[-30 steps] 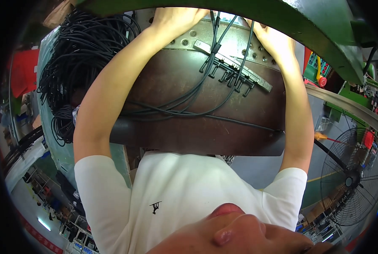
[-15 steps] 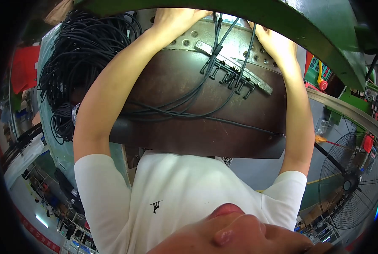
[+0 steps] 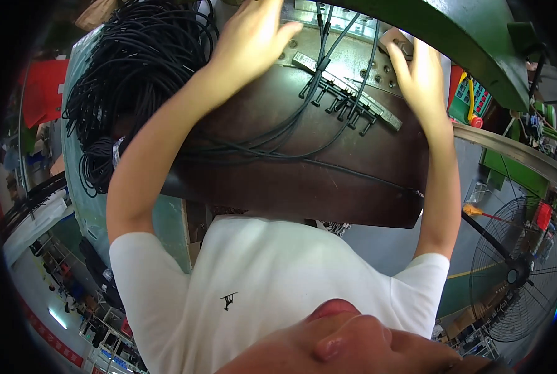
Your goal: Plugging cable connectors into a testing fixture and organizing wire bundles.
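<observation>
My left hand is off the cables, over the left part of the metal plate, its thumb stretched away from the fingers; the fingertips run out of view at the top. My right hand lies by the plate's right side, thumb and fingers apart around a metal bolt clamp; some fingertips are hidden behind the green machine frame. Between my hands, several black cables run from a clear-and-metal mould block down over the brown board. A slim metal bar with black plugs lies slanted under them.
A big heap of black cables lies on the left table. The green machine frame arches over the upper right. Beyond my right arm are a control box with a red button and a black fan. The brown board spans before my body.
My left hand has drawn back leftward from the mould block, its thumb now spread. My right hand has shifted slightly right, away from the cables, beside the bolt clamp. The view has tilted a little.
</observation>
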`<act>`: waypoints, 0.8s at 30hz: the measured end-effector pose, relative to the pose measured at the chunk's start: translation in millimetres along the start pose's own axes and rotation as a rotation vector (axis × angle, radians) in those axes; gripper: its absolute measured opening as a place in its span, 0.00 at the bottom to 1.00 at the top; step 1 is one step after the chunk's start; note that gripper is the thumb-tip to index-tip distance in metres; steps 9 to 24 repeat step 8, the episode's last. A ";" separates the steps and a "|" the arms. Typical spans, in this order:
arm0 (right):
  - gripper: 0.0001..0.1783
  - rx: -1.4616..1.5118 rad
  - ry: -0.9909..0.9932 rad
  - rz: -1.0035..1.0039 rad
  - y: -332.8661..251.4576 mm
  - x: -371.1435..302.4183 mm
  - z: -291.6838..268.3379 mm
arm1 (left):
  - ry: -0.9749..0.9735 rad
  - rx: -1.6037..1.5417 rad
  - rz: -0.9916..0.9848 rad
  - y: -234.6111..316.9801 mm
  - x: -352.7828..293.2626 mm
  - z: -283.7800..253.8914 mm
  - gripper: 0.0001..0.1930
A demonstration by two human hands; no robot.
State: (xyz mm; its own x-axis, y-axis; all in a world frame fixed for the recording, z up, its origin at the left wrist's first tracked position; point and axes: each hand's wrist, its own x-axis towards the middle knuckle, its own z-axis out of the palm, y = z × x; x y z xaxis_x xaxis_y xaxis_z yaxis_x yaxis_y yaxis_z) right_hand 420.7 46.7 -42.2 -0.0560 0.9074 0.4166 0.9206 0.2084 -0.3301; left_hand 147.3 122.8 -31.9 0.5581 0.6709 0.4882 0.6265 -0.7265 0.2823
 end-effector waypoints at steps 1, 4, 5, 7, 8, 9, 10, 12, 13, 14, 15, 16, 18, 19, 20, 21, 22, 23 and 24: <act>0.25 0.130 0.030 0.008 -15.7 -27.5 -21.6 | -0.181 -0.256 -0.300 22.6 -20.5 -32.0 0.28; 0.17 0.096 0.289 0.102 -27.5 -175.3 -88.2 | -0.903 -0.959 -0.145 32.7 -110.9 -129.9 0.18; 0.17 0.051 0.525 0.133 -23.1 -218.3 -100.5 | -1.328 -0.990 -0.428 41.9 -141.7 -153.6 0.19; 0.18 0.037 0.471 0.750 -26.7 -283.5 -89.8 | -1.252 -0.611 -0.431 61.6 -227.0 -136.3 0.20; 0.18 0.041 0.336 0.933 -26.8 -308.6 -73.4 | -1.266 -0.391 -0.617 62.9 -253.4 -115.9 0.22; 0.18 0.041 0.336 0.933 -26.8 -308.6 -73.4 | -1.266 -0.391 -0.617 62.9 -253.4 -115.9 0.22; 0.18 0.041 0.336 0.933 -26.8 -308.6 -73.4 | -1.266 -0.391 -0.617 62.9 -253.4 -115.9 0.22; 0.18 0.041 0.336 0.933 -26.8 -308.6 -73.4 | -1.266 -0.391 -0.617 62.9 -253.4 -115.9 0.22; 0.18 0.041 0.336 0.933 -26.8 -308.6 -73.4 | -1.266 -0.391 -0.617 62.9 -253.4 -115.9 0.22; 0.18 0.041 0.336 0.933 -26.8 -308.6 -73.4 | -1.266 -0.391 -0.617 62.9 -253.4 -115.9 0.22; 0.18 0.041 0.336 0.933 -26.8 -308.6 -73.4 | -1.266 -0.391 -0.617 62.9 -253.4 -115.9 0.22; 0.18 0.041 0.336 0.933 -26.8 -308.6 -73.4 | -1.266 -0.391 -0.617 62.9 -253.4 -115.9 0.22; 0.18 0.041 0.336 0.933 -26.8 -308.6 -73.4 | -1.266 -0.391 -0.617 62.9 -253.4 -115.9 0.22; 0.18 0.041 0.336 0.933 -26.8 -308.6 -73.4 | -1.266 -0.391 -0.617 62.9 -253.4 -115.9 0.22; 0.18 0.041 0.336 0.933 -26.8 -308.6 -73.4 | -1.266 -0.391 -0.617 62.9 -253.4 -115.9 0.22; 0.18 0.041 0.336 0.933 -26.8 -308.6 -73.4 | -1.266 -0.391 -0.617 62.9 -253.4 -115.9 0.22; 0.18 0.041 0.336 0.933 -26.8 -308.6 -73.4 | -1.266 -0.391 -0.617 62.9 -253.4 -115.9 0.22; 0.18 0.041 0.336 0.933 -26.8 -308.6 -73.4 | -1.266 -0.391 -0.617 62.9 -253.4 -115.9 0.22; 0.18 0.041 0.336 0.933 -26.8 -308.6 -73.4 | -1.266 -0.391 -0.617 62.9 -253.4 -115.9 0.22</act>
